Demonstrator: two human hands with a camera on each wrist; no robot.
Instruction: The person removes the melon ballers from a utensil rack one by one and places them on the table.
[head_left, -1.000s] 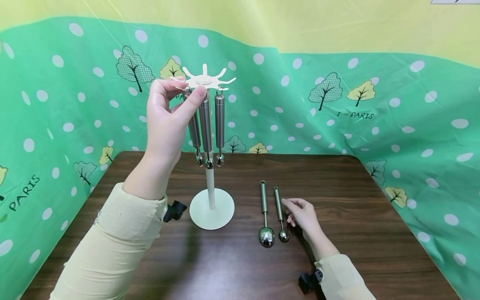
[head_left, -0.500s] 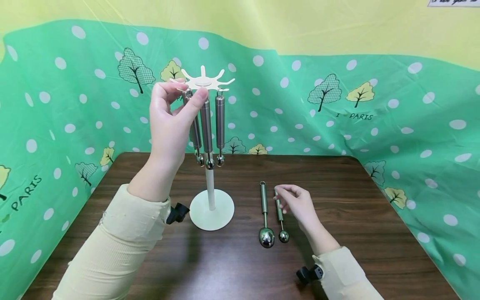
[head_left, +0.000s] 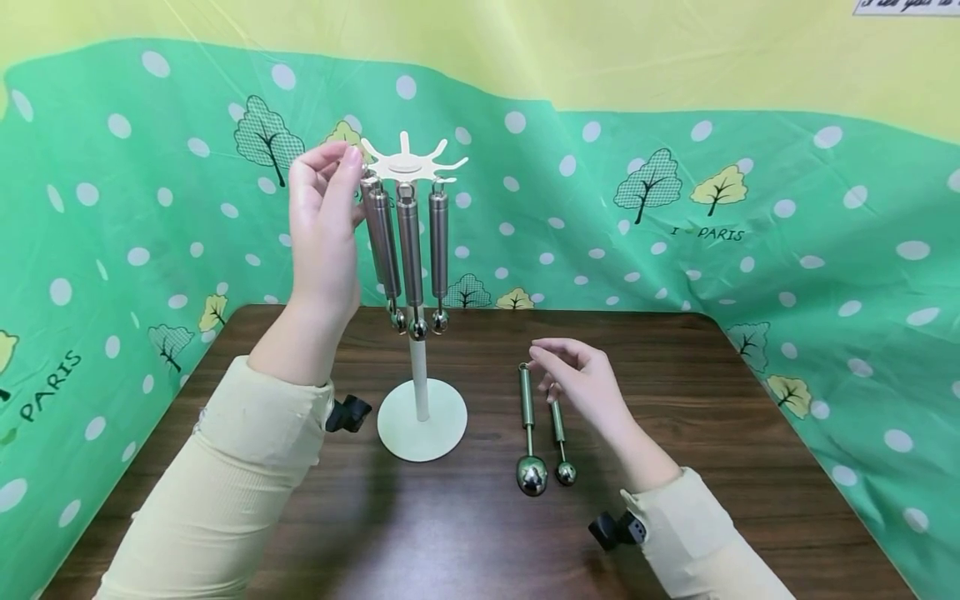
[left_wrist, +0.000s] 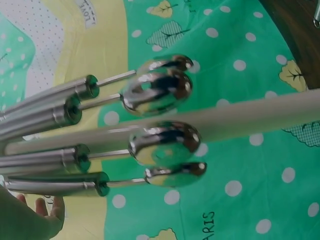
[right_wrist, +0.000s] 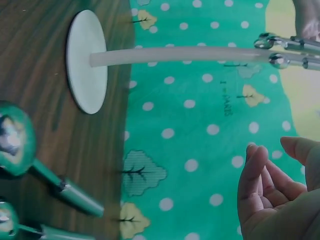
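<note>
Staged demo setup: dark wood table [head_left: 712, 433], green polka-dot tree-print cloth [head_left: 750, 217] as backdrop, yellow wall [head_left: 600, 50].

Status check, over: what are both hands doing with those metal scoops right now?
Left hand fingers at the rack top, beside three hanging scoops. Right hand open, hovering over two scoops lying on the table. Nothing blocking.

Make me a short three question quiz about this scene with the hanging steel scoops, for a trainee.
1. How many scoops lie on the table?
2. True or false: the right hand grips a scoop.
3. Which hand is up at the white stand top: A left, B right?

Key:
1. Two: the large scoop and the small scoop, side by side.
2. False; it hovers over their handle ends, holding nothing.
3. A; the left hand touches the leftmost hanging scoop.
</note>
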